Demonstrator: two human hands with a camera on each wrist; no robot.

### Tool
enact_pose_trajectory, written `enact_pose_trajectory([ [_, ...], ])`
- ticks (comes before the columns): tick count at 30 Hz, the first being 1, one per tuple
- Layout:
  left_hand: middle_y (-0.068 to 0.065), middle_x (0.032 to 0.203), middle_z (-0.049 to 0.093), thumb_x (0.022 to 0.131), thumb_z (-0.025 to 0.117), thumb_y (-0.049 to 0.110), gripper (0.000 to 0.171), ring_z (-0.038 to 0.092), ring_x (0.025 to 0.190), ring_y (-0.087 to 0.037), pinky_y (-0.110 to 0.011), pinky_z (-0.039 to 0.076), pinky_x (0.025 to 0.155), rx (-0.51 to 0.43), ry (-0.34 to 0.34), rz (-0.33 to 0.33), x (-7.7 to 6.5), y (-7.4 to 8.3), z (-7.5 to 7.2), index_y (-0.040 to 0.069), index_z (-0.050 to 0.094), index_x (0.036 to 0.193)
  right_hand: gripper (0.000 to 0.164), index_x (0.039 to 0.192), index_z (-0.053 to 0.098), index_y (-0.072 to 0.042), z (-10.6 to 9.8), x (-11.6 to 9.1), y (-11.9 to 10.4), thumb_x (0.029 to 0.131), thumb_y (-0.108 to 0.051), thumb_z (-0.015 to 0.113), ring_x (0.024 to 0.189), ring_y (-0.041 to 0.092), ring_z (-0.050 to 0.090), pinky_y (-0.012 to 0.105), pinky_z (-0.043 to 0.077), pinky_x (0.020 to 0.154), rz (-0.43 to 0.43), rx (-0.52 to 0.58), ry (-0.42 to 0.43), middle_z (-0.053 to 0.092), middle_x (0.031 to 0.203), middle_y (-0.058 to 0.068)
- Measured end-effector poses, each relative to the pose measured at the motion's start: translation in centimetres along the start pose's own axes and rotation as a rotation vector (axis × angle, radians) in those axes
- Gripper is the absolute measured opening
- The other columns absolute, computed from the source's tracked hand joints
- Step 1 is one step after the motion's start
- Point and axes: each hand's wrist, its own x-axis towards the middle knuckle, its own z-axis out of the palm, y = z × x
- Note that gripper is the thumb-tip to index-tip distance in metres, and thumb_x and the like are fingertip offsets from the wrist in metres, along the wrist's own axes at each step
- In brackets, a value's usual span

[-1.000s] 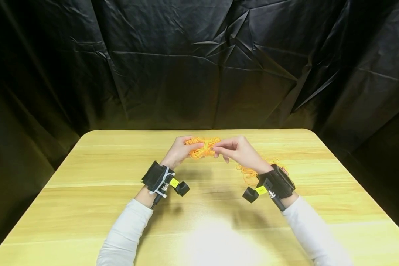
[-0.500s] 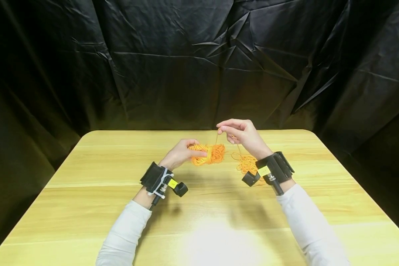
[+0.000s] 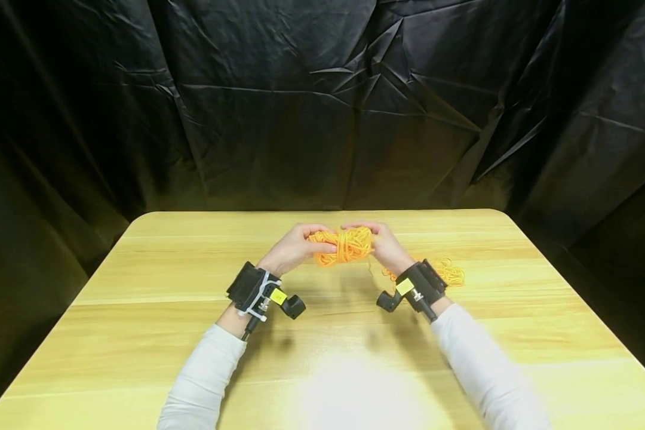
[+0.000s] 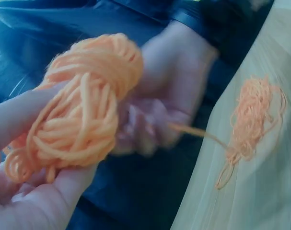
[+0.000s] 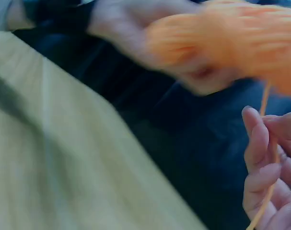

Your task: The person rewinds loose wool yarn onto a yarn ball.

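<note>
My left hand [image 3: 294, 248] grips one end of a bundle of orange yarn [image 3: 346, 246] above the table, thumb in front and fingers behind. Bands of yarn cross the bundle's middle. At its other end, my right hand [image 3: 388, 249] reaches round the far side, its fingertips partly hidden. In the right wrist view that hand [image 5: 272, 167] pinches a single strand [image 5: 264, 101] between thumb and forefinger. The strand leads up to the bundle and also trails down past the palm. From the right hand it runs to a loose yarn pile [image 4: 253, 112] on the table.
The light wooden table [image 3: 140, 334] has rounded far corners, with a black curtain [image 3: 279, 119] behind it. The loose pile lies partly behind my right wrist in the head view. Both wrists wear black straps with small cameras [image 3: 292, 306].
My right hand rose from the bundle's right end, drawing the strand up, then came down behind that end. The bundle moved slightly right; my left hand kept its grip.
</note>
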Motion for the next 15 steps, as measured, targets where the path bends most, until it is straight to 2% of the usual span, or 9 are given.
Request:
enact_pose_trajectory([
  [3, -0.011, 0.096, 0.060, 0.081, 0.061, 0.000, 0.028, 0.059, 0.081, -0.017, -0.029, 0.052, 0.075, -0.062, 0.071, 0.046, 0.3, -0.2, 0.1, -0.008, 0.055, 0.106, 0.020, 0.097, 0.056, 0.013, 0.9, -0.6, 1.3, 0.082, 0.007, 0.045, 0.064, 0.009, 0.055, 0.021, 0.046, 0.058, -0.001, -0.026, 0.018, 0.060, 0.073, -0.002],
  [5, -0.009, 0.094, 0.060, 0.080, 0.062, 0.000, 0.027, 0.058, 0.079, -0.016, -0.025, 0.051, 0.071, -0.078, 0.130, 0.076, 0.5, -0.3, 0.2, -0.009, 0.055, 0.106, 0.016, 0.092, 0.058, 0.013, 1.5, -1.0, 2.0, 0.084, 0.004, 0.048, 0.058, 0.010, 0.051, 0.021, 0.042, 0.053, -0.018, -0.071, 0.018, 0.059, 0.069, 0.002],
  [7, -0.008, 0.092, 0.060, 0.080, 0.063, 0.001, 0.028, 0.056, 0.077, -0.015, -0.023, 0.050, 0.067, -0.075, 0.195, 0.094, 0.6, -0.3, 0.2, -0.008, 0.056, 0.105, 0.020, 0.094, 0.061, 0.012, 2.1, -1.4, 2.3, 0.088, -0.003, 0.050, 0.055, 0.010, 0.050, 0.020, 0.040, 0.050, -0.046, -0.120, -0.003, 0.059, 0.070, 0.007],
  [11, -0.008, 0.090, 0.061, 0.079, 0.065, 0.005, 0.028, 0.055, 0.073, -0.013, -0.020, 0.047, 0.062, -0.022, 0.299, 0.093, 0.7, -0.5, 0.1, -0.005, 0.058, 0.104, 0.023, 0.098, 0.064, 0.007, 2.5, -2.3, 2.4, 0.090, -0.011, 0.052, 0.053, 0.012, 0.050, 0.019, 0.038, 0.046, -0.126, -0.244, -0.050, 0.060, 0.075, 0.018],
  [15, -0.011, 0.090, 0.061, 0.077, 0.068, 0.008, 0.025, 0.052, 0.072, -0.013, -0.020, 0.045, 0.062, 0.050, 0.332, 0.076, 0.8, -0.8, -0.1, -0.003, 0.061, 0.098, 0.022, 0.099, 0.065, 0.005, 2.6, -3.2, 1.8, 0.090, -0.010, 0.051, 0.051, 0.019, 0.050, 0.021, 0.040, 0.047, -0.207, -0.390, -0.112, 0.061, 0.072, 0.012],
])
